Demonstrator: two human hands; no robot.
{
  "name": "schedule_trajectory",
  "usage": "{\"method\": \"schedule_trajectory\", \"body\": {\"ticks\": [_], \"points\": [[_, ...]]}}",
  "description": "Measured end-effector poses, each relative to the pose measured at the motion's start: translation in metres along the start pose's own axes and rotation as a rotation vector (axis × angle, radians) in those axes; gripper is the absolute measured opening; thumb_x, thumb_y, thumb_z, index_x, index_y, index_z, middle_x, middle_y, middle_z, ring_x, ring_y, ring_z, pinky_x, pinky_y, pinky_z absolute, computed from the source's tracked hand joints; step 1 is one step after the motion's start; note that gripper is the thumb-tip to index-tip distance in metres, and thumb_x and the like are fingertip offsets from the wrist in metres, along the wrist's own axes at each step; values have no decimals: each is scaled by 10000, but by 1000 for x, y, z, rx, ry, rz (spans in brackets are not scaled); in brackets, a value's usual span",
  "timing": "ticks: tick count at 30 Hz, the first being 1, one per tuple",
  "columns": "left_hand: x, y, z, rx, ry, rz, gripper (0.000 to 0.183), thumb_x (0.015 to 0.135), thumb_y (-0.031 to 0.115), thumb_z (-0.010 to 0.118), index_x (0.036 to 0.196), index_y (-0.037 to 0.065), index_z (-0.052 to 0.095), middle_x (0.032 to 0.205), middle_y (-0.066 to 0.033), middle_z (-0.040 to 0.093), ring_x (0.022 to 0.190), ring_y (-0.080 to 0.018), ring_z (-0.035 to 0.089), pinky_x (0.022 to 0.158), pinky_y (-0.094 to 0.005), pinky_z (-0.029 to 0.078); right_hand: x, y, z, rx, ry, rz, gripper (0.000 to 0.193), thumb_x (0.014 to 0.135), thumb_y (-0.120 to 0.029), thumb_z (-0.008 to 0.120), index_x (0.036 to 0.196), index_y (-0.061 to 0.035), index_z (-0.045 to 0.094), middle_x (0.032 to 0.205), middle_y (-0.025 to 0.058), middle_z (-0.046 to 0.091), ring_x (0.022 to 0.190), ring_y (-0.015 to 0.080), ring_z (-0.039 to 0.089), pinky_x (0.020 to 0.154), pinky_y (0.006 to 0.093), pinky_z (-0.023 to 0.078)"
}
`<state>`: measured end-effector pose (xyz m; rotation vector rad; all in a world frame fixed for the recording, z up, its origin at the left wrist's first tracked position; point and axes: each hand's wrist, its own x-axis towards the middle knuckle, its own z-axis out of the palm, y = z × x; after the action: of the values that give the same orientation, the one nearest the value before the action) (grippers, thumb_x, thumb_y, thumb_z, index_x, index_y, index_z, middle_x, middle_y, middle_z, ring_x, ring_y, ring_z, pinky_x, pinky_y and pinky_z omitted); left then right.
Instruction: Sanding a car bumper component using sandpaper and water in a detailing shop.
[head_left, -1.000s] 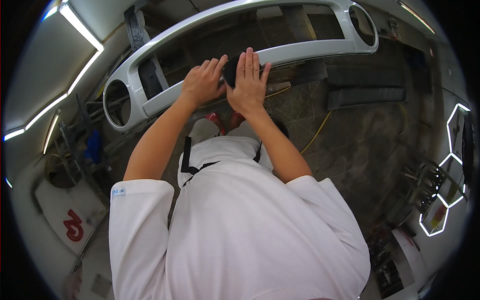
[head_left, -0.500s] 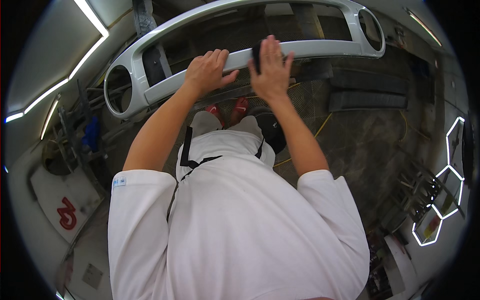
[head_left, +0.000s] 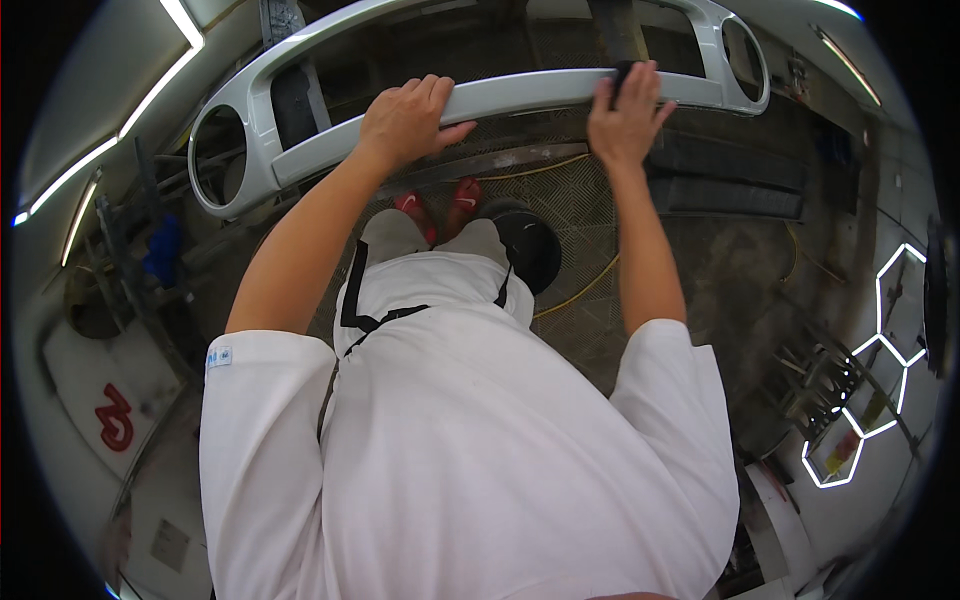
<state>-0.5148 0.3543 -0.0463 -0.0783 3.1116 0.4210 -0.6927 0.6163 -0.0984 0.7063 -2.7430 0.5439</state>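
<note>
In front of me a glossy white car front panel spans the view, with a round opening at each end and long openings between. My left hand is curled over its lower bar, left of the middle, with the thumb stretched out on the near side. Farther right, my right hand lies over the same bar. A small black pad sits under its fingers, against the bar; the hand mostly hides it, so its exact kind does not show.
Below the panel is a patterned floor, with a yellow hose and a black round object near my feet. Long dark parts lie to the right. Metal racks stand farther right; a blue item hangs at the left.
My right hand has slid to the right along the lower bar with the black pad. My left hand keeps its hold on the bar. The whole view has shifted slightly.
</note>
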Motion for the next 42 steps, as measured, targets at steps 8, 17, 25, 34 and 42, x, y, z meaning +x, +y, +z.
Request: {"method": "schedule_trajectory", "body": {"ticks": [8,17,25,34,42], "points": [[-2,-2,4,-1,18,5,524,891,478,724,1138,35,593,973,-122,648,913,-313,692,799,-427,558,-27,-59,18,-36,7,136,781,1070,-491,363,1556,113,274,1650,304,235,1551,429,213,1244,632,110],[2,0,4,17,7,39,550,885,467,733,1177,22,594,998,-146,683,896,-332,705,803,-426,563,24,22,9,11,57,418,827,1071,-518,301,1549,153,227,1645,331,199,1552,460,163,1250,613,112],[-1,-2,8,50,95,99,539,891,495,728,1111,21,597,936,-122,675,844,-290,710,743,-403,579,56,62,-3,64,74,535,824,1080,-498,279,1549,174,187,1643,358,173,1564,467,116,1266,573,104],[-1,-3,6,67,47,94,555,890,461,741,1170,9,584,967,-138,679,868,-309,718,737,-409,580,55,39,2,231,96,556,837,1083,-475,274,1549,197,96,1640,406,45,1560,508,32,1271,570,56],[0,1,5,31,87,129,528,895,466,735,1129,16,588,921,-138,675,847,-318,715,735,-421,579,57,52,5,388,205,679,867,1088,-464,243,1523,230,-38,1617,437,-84,1544,540,-45,1275,562,31]]}}
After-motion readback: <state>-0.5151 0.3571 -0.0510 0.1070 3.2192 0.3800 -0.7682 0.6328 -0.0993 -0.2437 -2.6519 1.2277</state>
